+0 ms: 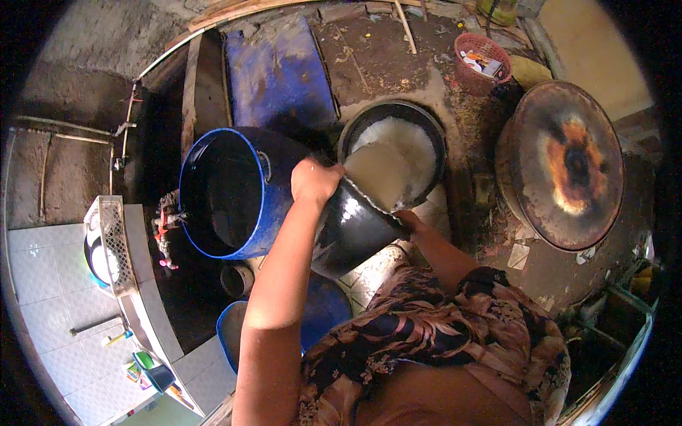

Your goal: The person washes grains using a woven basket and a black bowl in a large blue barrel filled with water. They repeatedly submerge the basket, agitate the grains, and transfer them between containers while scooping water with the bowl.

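My left hand (pixel 317 182) grips the near-left rim of a glossy black bucket (pixel 358 228) with a ragged edge. My right hand (pixel 414 223) holds the same rim lower on the right. The bucket is tilted away from me, mouth towards a round black basin (pixel 440 139) on the floor. Cloudy beige liquid (pixel 377 173) runs over the lip into the basin. A white mass (pixel 393 129), foam or grains, I cannot tell which, shows in the basin behind the liquid. Directly left of the bucket stands a tall blue drum (pixel 277 213) with a dark inside.
A large sooty round metal vessel (pixel 573 165) stands on the right. Behind it sits a red plastic basket (pixel 474 80) holding litter. A blue panel (pixel 277 74) lies beyond the drum. At left are a tiled counter (pixel 48 298), a dish rack (pixel 123 250) and a tap (pixel 162 229).
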Demonstrator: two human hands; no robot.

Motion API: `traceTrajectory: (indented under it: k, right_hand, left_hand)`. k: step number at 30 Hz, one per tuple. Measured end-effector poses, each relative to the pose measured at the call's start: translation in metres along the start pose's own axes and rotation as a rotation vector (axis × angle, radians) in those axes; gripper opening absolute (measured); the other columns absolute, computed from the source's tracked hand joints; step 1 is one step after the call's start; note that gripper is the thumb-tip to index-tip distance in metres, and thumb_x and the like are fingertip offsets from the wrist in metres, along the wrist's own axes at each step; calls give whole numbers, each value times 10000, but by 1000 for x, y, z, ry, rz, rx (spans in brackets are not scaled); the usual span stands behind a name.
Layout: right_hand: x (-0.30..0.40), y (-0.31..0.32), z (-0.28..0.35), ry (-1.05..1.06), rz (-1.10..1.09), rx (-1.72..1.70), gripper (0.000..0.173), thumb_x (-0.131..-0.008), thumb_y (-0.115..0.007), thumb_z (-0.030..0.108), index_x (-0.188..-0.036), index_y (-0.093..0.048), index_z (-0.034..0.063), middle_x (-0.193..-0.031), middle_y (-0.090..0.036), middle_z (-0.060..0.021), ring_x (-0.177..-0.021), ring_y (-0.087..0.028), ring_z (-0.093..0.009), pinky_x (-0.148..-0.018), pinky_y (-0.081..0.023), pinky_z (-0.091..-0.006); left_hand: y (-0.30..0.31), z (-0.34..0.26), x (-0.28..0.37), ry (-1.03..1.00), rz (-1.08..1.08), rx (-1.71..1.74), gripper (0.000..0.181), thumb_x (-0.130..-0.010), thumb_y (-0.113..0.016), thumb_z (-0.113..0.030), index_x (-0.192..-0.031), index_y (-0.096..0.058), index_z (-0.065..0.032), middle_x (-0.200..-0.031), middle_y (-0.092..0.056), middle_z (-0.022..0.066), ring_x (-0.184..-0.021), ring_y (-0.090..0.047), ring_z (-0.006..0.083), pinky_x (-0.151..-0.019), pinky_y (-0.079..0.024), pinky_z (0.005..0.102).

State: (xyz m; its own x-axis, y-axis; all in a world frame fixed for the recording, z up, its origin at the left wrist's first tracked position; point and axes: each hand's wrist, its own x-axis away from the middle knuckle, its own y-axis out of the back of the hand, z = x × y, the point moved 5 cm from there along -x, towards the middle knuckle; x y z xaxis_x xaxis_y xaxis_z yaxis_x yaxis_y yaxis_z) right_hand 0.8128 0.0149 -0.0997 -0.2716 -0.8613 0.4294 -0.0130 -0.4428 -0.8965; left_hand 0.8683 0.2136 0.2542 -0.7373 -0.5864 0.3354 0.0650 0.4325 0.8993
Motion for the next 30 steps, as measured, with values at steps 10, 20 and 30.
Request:
traceTrajectory:
  k: [10, 20, 30]
  right_hand:
    - [0, -18, -14, -48, -324, 120, 202, -763, -458, 151, -894, -531, 16, -751, -565, -86, -643, -527, -192, -611, -428, -305]
    - [12, -22, 25, 458, -442, 589, 186, -810, -421, 93, -960, -507, 26, -826, -558, -75, -740, -521, -172, -693, -412, -289]
    - [4, -231, -104, 259, -110, 1031, 362, -780, -447, 13, -1135, -380, -15, -1055, -479, -78, -950, -460, -166, -853, -338, -292]
  left_hand:
    - [31, -89, 4, 12, 67, -152, 403, -615, -595, -364, -849, -623, -37, -903, -594, 143, -858, -573, 254, -746, -449, 324]
    - [50, 12, 66, -18, -21, 70, 405, -599, -601, -274, -880, -561, 15, -895, -571, 196, -862, -551, 304, -750, -439, 360]
    - [-15, 346, 314, 591, -306, 523, 308, -611, -572, -201, -786, -513, 45, -757, -566, 229, -772, -559, 329, -709, -431, 368]
